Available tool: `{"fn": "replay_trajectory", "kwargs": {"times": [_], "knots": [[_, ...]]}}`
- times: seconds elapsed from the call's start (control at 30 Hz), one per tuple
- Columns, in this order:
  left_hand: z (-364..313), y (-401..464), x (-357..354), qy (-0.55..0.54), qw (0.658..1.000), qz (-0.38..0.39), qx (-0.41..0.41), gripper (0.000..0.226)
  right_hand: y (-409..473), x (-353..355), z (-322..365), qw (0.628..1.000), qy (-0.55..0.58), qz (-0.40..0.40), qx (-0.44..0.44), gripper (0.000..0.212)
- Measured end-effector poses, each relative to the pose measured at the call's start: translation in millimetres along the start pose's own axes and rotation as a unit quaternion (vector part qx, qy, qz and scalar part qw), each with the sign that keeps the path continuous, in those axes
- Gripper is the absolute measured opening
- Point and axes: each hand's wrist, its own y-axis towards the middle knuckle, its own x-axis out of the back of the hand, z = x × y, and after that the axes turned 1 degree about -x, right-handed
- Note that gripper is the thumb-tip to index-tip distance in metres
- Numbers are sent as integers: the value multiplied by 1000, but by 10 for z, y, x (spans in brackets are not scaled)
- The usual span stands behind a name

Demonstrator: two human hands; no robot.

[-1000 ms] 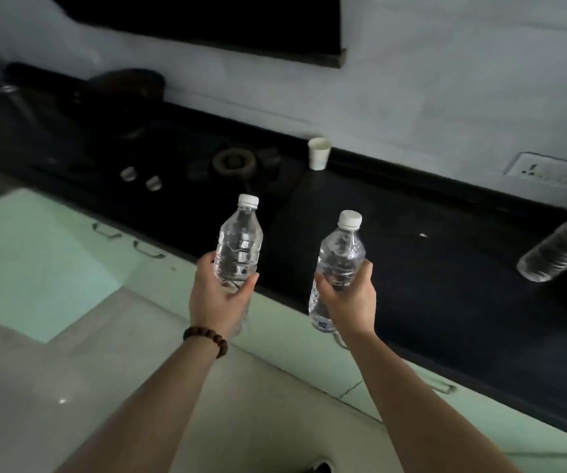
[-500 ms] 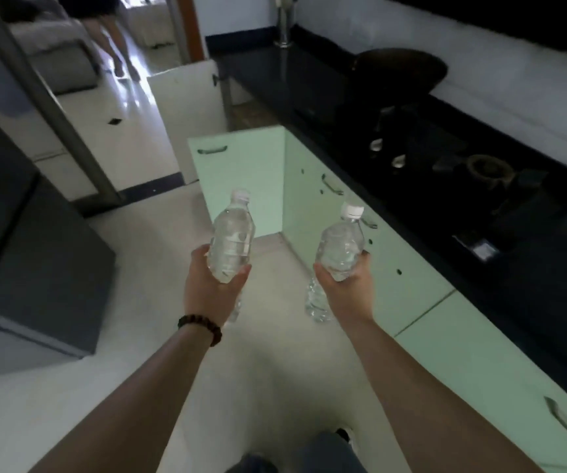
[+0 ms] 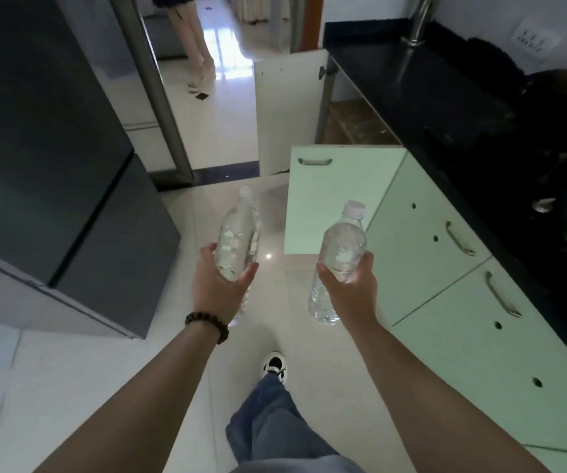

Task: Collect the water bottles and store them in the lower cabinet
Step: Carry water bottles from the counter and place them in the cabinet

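My left hand (image 3: 219, 288) grips a clear water bottle (image 3: 239, 237) round its middle, cap pointing away from me. My right hand (image 3: 352, 290) grips a second clear water bottle (image 3: 343, 247) with a pale cap, held upright over the floor. Ahead on the right, a light green lower cabinet door (image 3: 336, 196) stands swung open into the aisle. Beyond it a white door (image 3: 287, 110) is open too, showing a brown cabinet interior (image 3: 353, 126). The closed green cabinet fronts (image 3: 445, 268) run along my right.
A black countertop (image 3: 445, 97) with a steel tap (image 3: 418, 22) lines the right side. A dark grey fridge (image 3: 53, 148) stands at the left. A person's legs (image 3: 195, 39) show in the doorway ahead. My jeans leg and shoe (image 3: 275, 367) are on the pale tiled floor.
My view has swung left from the countertop along the cabinet row toward the open doors. Both hands kept their bottles and stayed in front of me.
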Motion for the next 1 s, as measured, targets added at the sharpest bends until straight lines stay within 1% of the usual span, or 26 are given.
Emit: {"fn": "replay_trajectory", "kwargs": {"times": [0.23,0.47,0.6,0.67,0.77,0.9,1.0], "knots": [[-280,1542,-86,36,999,20,-12,74,1236,-855,553,1000,11,5,-15,50],[-399,2787,-312,6,999,50,0,70,2206,-1510,964,1000,6,7,-30,56],[-427,3515,-428,-1,997,71,-3,67,2732,-1948,1145,998,16,-3,-53,51],[-412,3941,-494,2,996,89,-14,66,3020,-2194,1234,998,21,-16,-59,50],[-381,4665,-568,-4,991,131,-24,66,3463,-2571,1372,996,24,-47,-72,54],[-447,5623,-649,17,978,201,-52,64,3993,-2976,1608,988,14,-119,-103,61],[-629,6169,-762,33,962,258,-88,64,4302,-3194,1754,976,-9,-163,-141,59]]}}
